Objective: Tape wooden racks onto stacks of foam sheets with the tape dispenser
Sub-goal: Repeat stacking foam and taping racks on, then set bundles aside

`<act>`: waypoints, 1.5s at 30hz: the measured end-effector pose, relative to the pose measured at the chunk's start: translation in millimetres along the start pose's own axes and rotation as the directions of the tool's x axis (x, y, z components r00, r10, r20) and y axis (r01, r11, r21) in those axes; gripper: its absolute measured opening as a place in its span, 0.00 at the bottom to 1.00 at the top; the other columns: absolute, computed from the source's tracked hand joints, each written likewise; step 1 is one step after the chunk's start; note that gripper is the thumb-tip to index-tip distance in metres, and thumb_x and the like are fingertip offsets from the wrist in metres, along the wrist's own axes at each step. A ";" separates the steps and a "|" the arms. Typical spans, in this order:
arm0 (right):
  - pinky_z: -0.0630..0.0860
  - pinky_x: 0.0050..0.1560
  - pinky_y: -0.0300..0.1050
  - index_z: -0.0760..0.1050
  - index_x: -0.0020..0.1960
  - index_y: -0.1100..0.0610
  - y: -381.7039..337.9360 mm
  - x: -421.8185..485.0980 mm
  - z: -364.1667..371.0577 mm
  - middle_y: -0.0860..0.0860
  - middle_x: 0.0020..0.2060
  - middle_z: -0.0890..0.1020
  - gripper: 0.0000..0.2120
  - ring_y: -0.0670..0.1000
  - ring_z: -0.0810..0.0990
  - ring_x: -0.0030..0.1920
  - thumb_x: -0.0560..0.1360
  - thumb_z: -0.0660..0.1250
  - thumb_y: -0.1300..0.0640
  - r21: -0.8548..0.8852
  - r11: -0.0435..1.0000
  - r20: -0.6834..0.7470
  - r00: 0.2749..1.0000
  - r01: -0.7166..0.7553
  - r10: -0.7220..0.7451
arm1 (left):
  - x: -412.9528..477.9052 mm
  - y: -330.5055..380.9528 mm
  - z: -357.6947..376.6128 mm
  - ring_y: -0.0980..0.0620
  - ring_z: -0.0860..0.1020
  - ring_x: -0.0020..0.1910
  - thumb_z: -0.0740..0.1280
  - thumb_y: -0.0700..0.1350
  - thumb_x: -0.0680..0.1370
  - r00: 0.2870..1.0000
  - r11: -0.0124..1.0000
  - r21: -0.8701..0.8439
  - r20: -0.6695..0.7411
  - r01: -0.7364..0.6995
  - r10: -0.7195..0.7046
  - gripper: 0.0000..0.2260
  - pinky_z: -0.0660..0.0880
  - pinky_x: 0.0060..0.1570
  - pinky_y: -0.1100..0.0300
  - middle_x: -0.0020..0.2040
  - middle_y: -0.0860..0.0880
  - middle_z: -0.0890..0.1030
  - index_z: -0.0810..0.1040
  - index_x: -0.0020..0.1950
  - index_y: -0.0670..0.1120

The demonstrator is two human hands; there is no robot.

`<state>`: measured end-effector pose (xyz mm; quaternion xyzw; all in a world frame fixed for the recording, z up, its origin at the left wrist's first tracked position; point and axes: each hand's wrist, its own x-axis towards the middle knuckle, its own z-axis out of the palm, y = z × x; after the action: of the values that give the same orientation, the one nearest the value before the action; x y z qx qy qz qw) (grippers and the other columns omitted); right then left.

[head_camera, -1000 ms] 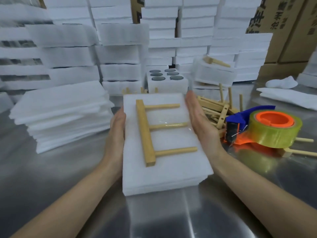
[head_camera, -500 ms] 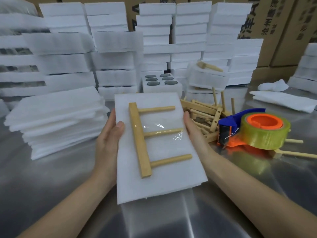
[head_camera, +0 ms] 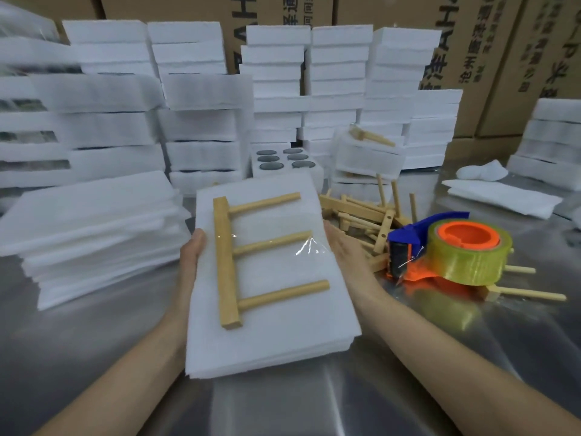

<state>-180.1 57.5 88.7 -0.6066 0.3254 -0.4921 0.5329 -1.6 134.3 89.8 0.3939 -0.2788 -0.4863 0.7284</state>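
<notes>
Being held up over the table [head_camera: 94, 341], the foam stack [head_camera: 276, 335] is being kept between both hands. Its long side is pointed away from the person, and the wooden rack [head_camera: 226, 262] is taped on top. The left edge is being gripped by the left hand [head_camera: 191, 256], thumb on top. The right edge is being pressed by the flat right hand [head_camera: 345, 256]. The tape dispenser [head_camera: 456, 250] is parked to the right, nearer that hand.

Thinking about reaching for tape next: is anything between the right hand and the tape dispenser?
Yes: pieces from the pile of loose wooden racks lie on the table between the right hand and the tape dispenser. That hand also holds the foam stack.
</notes>
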 end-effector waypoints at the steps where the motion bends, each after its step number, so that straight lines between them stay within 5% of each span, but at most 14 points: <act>1: 0.77 0.52 0.45 0.76 0.60 0.61 -5.0 1.2 -0.1 0.51 0.50 0.84 0.19 0.46 0.82 0.50 0.83 0.52 0.52 0.024 0.995 -0.060 0.994 0.093 -0.092 | 0.5 -2.0 -3.9 0.52 0.84 0.37 0.56 0.63 0.77 1.000 1.000 -0.015 0.007 0.004 -0.004 0.23 0.80 0.33 0.61 0.39 0.48 0.85 0.85 0.43 0.50; 4: 0.74 0.59 0.47 0.74 0.62 0.52 -29.8 -12.1 -4.8 0.45 0.57 0.80 0.15 0.46 0.78 0.59 0.82 0.55 0.47 -0.132 0.836 -0.043 0.839 0.533 -0.542 | -8.1 2.7 -3.3 0.46 0.82 0.54 0.55 0.74 0.70 0.999 0.999 -0.038 0.045 -0.005 0.007 0.31 0.81 0.44 0.50 0.56 0.47 0.84 0.85 0.54 0.54; 6: 0.67 0.67 0.57 0.72 0.64 0.53 -26.6 -21.3 -8.7 0.49 0.62 0.77 0.23 0.49 0.73 0.66 0.76 0.62 0.38 -0.456 0.315 0.345 0.491 0.832 -0.800 | -8.9 5.7 -4.7 0.45 0.81 0.57 0.51 0.75 0.70 0.999 0.996 -0.082 0.031 -0.030 0.033 0.35 0.81 0.47 0.50 0.59 0.47 0.82 0.81 0.61 0.54; 8: 0.60 0.72 0.60 0.69 0.67 0.50 -18.2 -24.7 -5.9 0.51 0.66 0.75 0.30 0.51 0.70 0.69 0.71 0.67 0.34 -0.479 -0.154 0.672 0.248 0.864 -0.698 | -7.7 6.6 -8.1 0.44 0.79 0.60 0.47 0.73 0.73 0.999 0.994 -0.098 0.010 -0.052 0.053 0.36 0.76 0.58 0.47 0.63 0.46 0.80 0.74 0.69 0.52; 11: 0.51 0.76 0.58 0.60 0.72 0.46 -4.6 -23.0 9.6 0.51 0.72 0.64 0.31 0.53 0.61 0.75 0.74 0.70 0.54 -0.543 -0.329 0.753 0.274 0.773 -0.599 | -7.1 2.5 -12.5 0.44 0.76 0.64 0.46 0.73 0.74 1.000 0.992 -0.127 0.024 0.008 -0.005 0.38 0.67 0.67 0.46 0.65 0.45 0.78 0.70 0.72 0.50; 18: 0.51 0.74 0.64 0.67 0.65 0.52 -5.9 7.8 -28.6 0.58 0.69 0.66 0.32 0.53 0.56 0.76 0.67 0.76 0.69 -0.564 -0.103 0.506 0.245 0.820 -0.827 | -7.0 3.1 11.4 0.43 0.76 0.64 0.56 0.71 0.69 0.992 0.948 -0.312 0.120 0.070 -0.034 0.40 0.74 0.62 0.44 0.67 0.45 0.77 0.67 0.73 0.47; 22: 0.61 0.72 0.63 0.65 0.62 0.48 -6.8 4.5 -24.3 0.55 0.70 0.63 0.37 0.58 0.59 0.75 0.62 0.80 0.69 -0.512 0.394 0.173 0.541 0.763 -0.823 | -15.5 -2.6 15.7 0.46 0.80 0.59 0.66 0.58 0.72 0.995 0.930 -0.366 0.078 -0.026 0.058 0.28 0.80 0.50 0.48 0.61 0.46 0.81 0.70 0.69 0.47; 24: 0.71 0.66 0.56 0.64 0.56 0.40 -4.2 -6.2 -8.2 0.38 0.64 0.68 0.35 0.52 0.71 0.67 0.64 0.77 0.68 -0.300 0.824 -0.181 0.820 0.480 -0.543 | -16.8 0.6 16.0 0.47 0.80 0.59 0.66 0.55 0.75 0.983 0.911 -0.381 0.027 -0.156 0.179 0.23 0.79 0.50 0.50 0.60 0.48 0.82 0.72 0.67 0.48; 26: 0.77 0.57 0.48 0.66 0.57 0.44 1.6 -18.9 6.3 0.39 0.55 0.77 0.31 0.50 0.79 0.56 0.66 0.74 0.70 -0.147 0.971 -0.018 0.981 0.188 -0.193 | -16.3 8.5 14.4 0.50 0.80 0.59 0.66 0.54 0.74 0.950 0.895 -0.345 0.023 -0.284 0.311 0.18 0.78 0.53 0.51 0.59 0.50 0.82 0.77 0.62 0.50; 29: 0.76 0.61 0.52 0.66 0.66 0.56 6.1 -34.4 30.5 0.54 0.61 0.79 0.34 0.52 0.80 0.60 0.65 0.77 0.67 0.203 0.975 0.379 0.925 -0.089 0.005 | -23.1 11.2 18.5 0.50 0.78 0.61 0.79 0.53 0.60 0.917 0.889 -0.249 0.007 -0.384 0.398 0.41 0.77 0.57 0.52 0.63 0.48 0.78 0.70 0.70 0.47; 33: 0.70 0.67 0.60 0.66 0.72 0.55 -7.1 -28.5 39.3 0.56 0.68 0.74 0.38 0.56 0.72 0.69 0.69 0.66 0.35 0.646 0.734 0.290 0.957 -0.208 0.016 | -36.7 -18.9 26.7 0.51 0.78 0.59 0.78 0.51 0.56 0.861 0.857 0.090 0.003 -0.507 0.509 0.33 0.75 0.62 0.52 0.58 0.52 0.81 0.75 0.61 0.52; 36: 0.74 0.64 0.54 0.68 0.72 0.53 -11.7 -21.6 19.1 0.54 0.66 0.77 0.34 0.54 0.75 0.66 0.73 0.57 0.34 0.684 0.705 0.212 0.976 -0.185 0.051 | -34.8 -21.6 23.1 0.66 0.81 0.43 0.84 0.53 0.48 0.926 0.844 0.389 0.075 -0.369 0.370 0.32 0.78 0.44 0.68 0.42 0.64 0.84 0.80 0.49 0.50; 39: 0.74 0.64 0.55 0.76 0.66 0.51 -18.1 -9.8 -6.7 0.52 0.60 0.81 0.33 0.54 0.79 0.61 0.72 0.58 0.30 0.643 0.737 0.113 0.978 -0.208 0.177 | -23.0 -4.5 15.3 0.56 0.83 0.40 0.71 0.34 0.66 0.932 0.921 0.189 0.193 -0.342 0.307 0.10 0.79 0.41 0.64 0.40 0.53 0.85 0.85 0.41 0.47; 45: 0.82 0.43 0.51 0.80 0.59 0.53 -25.6 -4.2 -24.1 0.54 0.52 0.85 0.26 0.54 0.85 0.51 0.71 0.66 0.36 0.483 0.803 0.176 0.937 -0.351 0.303 | -20.1 29.8 -6.2 0.49 0.80 0.58 0.73 0.67 0.62 0.883 0.981 0.081 0.427 0.175 -0.193 0.30 0.80 0.49 0.57 0.61 0.48 0.81 0.83 0.59 0.51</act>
<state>-207.5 59.1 111.1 -0.4015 0.2597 -0.4329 0.7642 10.4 161.3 111.2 0.3150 -0.4048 -0.6227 0.5909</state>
